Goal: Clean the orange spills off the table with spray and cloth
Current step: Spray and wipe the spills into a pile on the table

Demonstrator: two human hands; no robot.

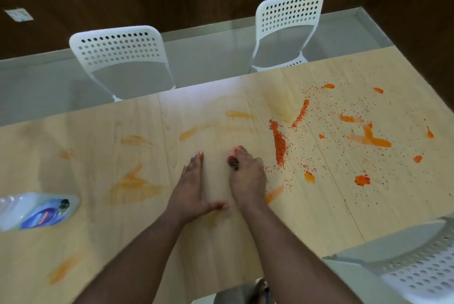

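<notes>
- Head view: gripping balled cloth (235,156) in right hand (247,176), left hand (190,185) pressing flat, fingers straight, on surface (221,242).
- Lying on its side far left: spray bottle (36,210).
- Fading to smears on left; remaining thick on right: orange spills (280,141). Roughly half done.

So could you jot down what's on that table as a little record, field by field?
left hand: left hand flat on the table, fingers straight
right hand: right hand grips a bunched cloth, pressing it on the table
spray: spray bottle lying on its side at the left edge
spills: bright orange grains and blobs right of the cloth; faint smears to the left
chairs: two white chairs on the far side, one at the near right
</notes>
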